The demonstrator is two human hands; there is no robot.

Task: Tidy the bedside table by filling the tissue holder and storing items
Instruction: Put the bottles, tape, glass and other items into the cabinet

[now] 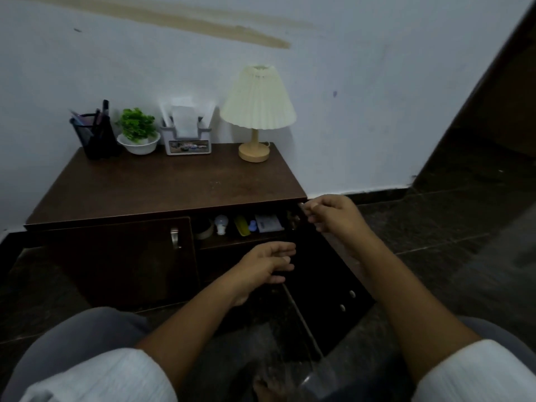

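The grey tissue holder [188,140] stands at the back of the brown bedside table [162,187], with white tissues sticking up out of it. The right cabinet door [324,274] is swung open toward me. On the shelf inside lie a tape roll [204,232], a light bulb [221,224], a yellow item [242,225], a small blue item [252,226] and a white box [269,223]. My right hand [330,213] grips the door's top corner with curled fingers. My left hand [268,262] hovers in front of the open compartment, fingers relaxed and holding nothing.
A black mesh pen holder [92,134], a green plant in a white bowl [137,134] and a pleated cream lamp [256,111] line the back of the tabletop. The left cabinet door [121,256] is closed. The floor is dark tile. My knees fill the bottom of the view.
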